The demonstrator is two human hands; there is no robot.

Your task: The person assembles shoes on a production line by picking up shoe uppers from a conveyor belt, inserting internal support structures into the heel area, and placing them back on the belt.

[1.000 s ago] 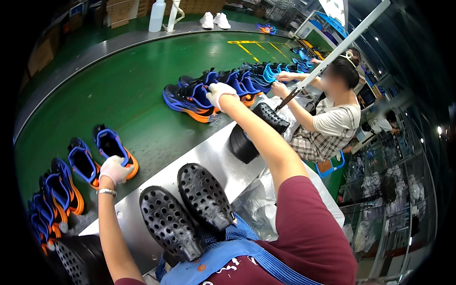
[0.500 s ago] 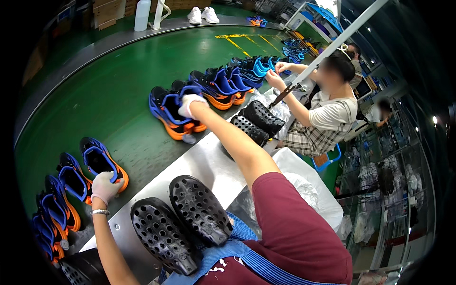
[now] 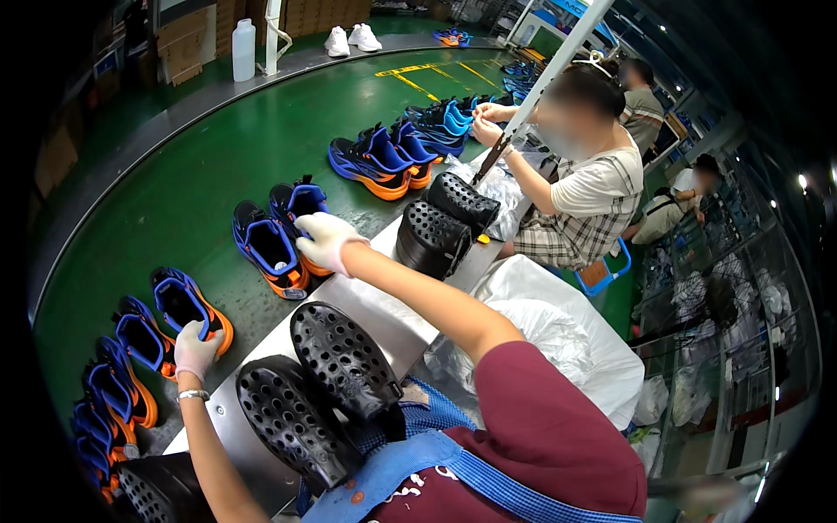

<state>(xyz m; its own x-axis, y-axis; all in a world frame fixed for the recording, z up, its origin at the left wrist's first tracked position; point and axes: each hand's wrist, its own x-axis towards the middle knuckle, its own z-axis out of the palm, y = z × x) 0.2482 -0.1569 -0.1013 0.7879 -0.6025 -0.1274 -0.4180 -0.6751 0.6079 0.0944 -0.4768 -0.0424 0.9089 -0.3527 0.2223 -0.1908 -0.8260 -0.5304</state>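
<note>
Blue, black and orange sneakers stand in a row on a green surface. My left hand (image 3: 198, 350), in a white glove, is closed on the heel of one sneaker (image 3: 206, 307) at the left. Farther right, my gloved right hand (image 3: 330, 242) grips the collar edge of a sneaker (image 3: 295, 202), its fingertips at the opening. Another sneaker (image 3: 264, 244) stands close beside it. Several more sneakers (image 3: 132, 336) line up to the left of my left hand. Beyond my right hand stands another pair (image 3: 370, 166).
Two black perforated shoe-shaped blocks (image 3: 342, 357) stick up before me at the metal ledge (image 3: 235, 410); similar black blocks (image 3: 432, 235) sit farther right. A seated co-worker (image 3: 584, 166) handles something beside a slanting white pole (image 3: 558, 65). White plastic sheeting (image 3: 567, 336) lies at my right.
My right hand has drawn back toward me and left, and the sneaker pair at it has moved the same way, widening the gap to the farther pair. My left hand stays at its sneaker.
</note>
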